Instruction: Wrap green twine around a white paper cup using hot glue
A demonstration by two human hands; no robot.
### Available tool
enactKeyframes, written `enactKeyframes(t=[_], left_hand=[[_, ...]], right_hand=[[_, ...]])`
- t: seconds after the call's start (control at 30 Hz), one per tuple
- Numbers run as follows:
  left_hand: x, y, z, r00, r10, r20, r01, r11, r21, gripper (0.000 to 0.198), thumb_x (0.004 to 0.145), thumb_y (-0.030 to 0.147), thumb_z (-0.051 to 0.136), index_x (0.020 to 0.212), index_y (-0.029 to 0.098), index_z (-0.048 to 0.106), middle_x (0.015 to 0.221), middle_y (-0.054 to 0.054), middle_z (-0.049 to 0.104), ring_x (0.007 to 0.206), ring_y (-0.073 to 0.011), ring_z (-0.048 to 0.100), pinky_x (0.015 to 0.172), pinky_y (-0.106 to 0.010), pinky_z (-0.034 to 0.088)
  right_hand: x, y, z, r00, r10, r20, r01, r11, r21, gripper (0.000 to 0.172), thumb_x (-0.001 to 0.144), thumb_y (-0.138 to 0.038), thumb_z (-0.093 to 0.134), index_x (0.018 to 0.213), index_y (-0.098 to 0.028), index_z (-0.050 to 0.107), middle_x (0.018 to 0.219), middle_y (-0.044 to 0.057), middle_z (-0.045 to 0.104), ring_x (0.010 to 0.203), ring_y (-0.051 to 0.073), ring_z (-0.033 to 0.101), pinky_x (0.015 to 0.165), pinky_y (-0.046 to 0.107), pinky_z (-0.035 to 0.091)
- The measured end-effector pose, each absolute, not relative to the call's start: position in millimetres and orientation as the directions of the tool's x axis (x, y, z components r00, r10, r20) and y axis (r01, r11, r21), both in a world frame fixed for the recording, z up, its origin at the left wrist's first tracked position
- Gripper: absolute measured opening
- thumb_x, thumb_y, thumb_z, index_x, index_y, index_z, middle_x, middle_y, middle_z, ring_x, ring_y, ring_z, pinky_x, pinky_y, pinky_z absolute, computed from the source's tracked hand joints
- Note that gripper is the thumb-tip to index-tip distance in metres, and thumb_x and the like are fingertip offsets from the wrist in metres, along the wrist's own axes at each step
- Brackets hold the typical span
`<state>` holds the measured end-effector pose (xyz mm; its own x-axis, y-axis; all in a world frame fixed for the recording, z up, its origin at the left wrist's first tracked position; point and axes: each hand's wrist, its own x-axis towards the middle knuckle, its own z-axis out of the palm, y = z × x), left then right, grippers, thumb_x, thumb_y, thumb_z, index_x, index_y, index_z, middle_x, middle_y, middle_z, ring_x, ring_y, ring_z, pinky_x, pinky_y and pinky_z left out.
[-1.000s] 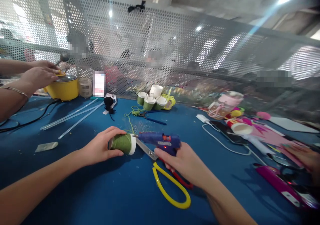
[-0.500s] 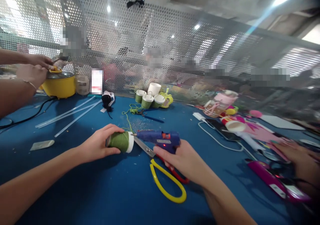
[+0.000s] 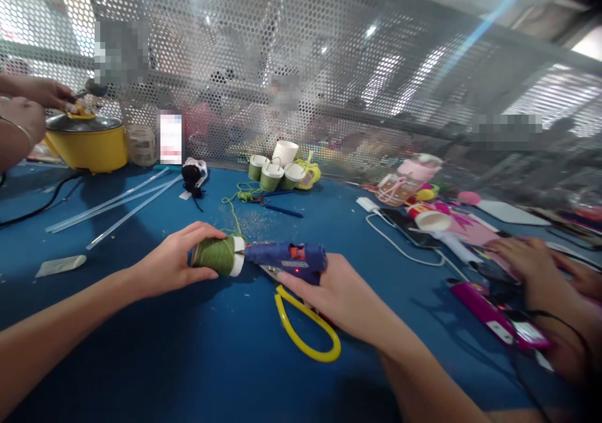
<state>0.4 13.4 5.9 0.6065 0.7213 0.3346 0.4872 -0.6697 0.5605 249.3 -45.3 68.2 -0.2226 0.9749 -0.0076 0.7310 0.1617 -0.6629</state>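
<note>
My left hand (image 3: pixel 185 257) is closed round a small cup wrapped in green yarn (image 3: pixel 214 255), tipped on its side with its white rim to the right. A strand of green yarn runs from it to a loose tangle (image 3: pixel 247 192) farther back. In my right hand (image 3: pixel 329 288) is a blue hot glue gun (image 3: pixel 286 257), a red light lit on its side. Its nozzle points left, at the cup's white rim; whether they touch I cannot tell. Under this hand lie scissors with a yellow handle loop (image 3: pixel 308 338), their blades and other handle mostly hidden.
Several wrapped cups (image 3: pixel 271 177), pliers (image 3: pixel 277 207) and black yarn (image 3: pixel 192 177) stand or lie behind. Clear glue sticks (image 3: pixel 134 213) lie left, near a yellow pot (image 3: pixel 94 147) with another person's hands. A purple power strip (image 3: pixel 493 316) and another person's hands (image 3: pixel 540 272) are right.
The view has shifted, moving most things left and slightly up. The glue gun's nozzle is now closer against the cup's rim. At the right, another person's hands have come further into view.
</note>
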Motion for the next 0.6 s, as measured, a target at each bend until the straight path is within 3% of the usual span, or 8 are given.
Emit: enactKeyframes(t=[0.17, 0.33, 0.6], left_hand=[[0.4, 13.6, 6.5, 0.592, 0.739, 0.321, 0.506, -0.652, 0.565, 0.042, 0.077, 0.034, 0.062, 0.114, 0.022, 0.046, 0.111, -0.007, 0.054, 0.101, -0.0225, 0.054, 0.087, -0.035, 0.045], [0.3, 13.1, 7.2, 0.609, 0.722, 0.327, 0.495, -0.669, 0.554, 0.042, 0.078, 0.034, 0.061, 0.115, 0.022, 0.046, 0.114, -0.008, 0.053, 0.103, -0.0225, 0.053, 0.088, -0.035, 0.044], [1.5, 12.1, 7.9, 0.597, 0.729, 0.334, 0.508, -0.666, 0.546, 0.041, 0.077, 0.034, 0.061, 0.113, 0.022, 0.047, 0.112, -0.007, 0.055, 0.102, -0.023, 0.054, 0.087, -0.036, 0.045]], right_hand=[[250.5, -46.7, 67.6, -0.234, 0.972, 0.001, 0.759, 0.183, -0.625, 0.018, 0.078, -0.032, 0.055, 0.078, -0.017, 0.065, 0.068, 0.0, 0.066, 0.061, 0.015, 0.057, 0.056, 0.023, 0.046], [252.5, -44.5, 66.0, -0.267, 0.964, 0.016, 0.747, 0.217, -0.629, 0.024, 0.08, -0.033, 0.053, 0.091, -0.017, 0.066, 0.078, 0.004, 0.068, 0.073, 0.02, 0.061, 0.065, 0.028, 0.048], [250.9, -47.4, 66.7, -0.254, 0.967, 0.0, 0.773, 0.203, -0.601, 0.022, 0.079, -0.033, 0.054, 0.086, -0.017, 0.066, 0.075, 0.003, 0.069, 0.069, 0.02, 0.062, 0.062, 0.027, 0.048]])
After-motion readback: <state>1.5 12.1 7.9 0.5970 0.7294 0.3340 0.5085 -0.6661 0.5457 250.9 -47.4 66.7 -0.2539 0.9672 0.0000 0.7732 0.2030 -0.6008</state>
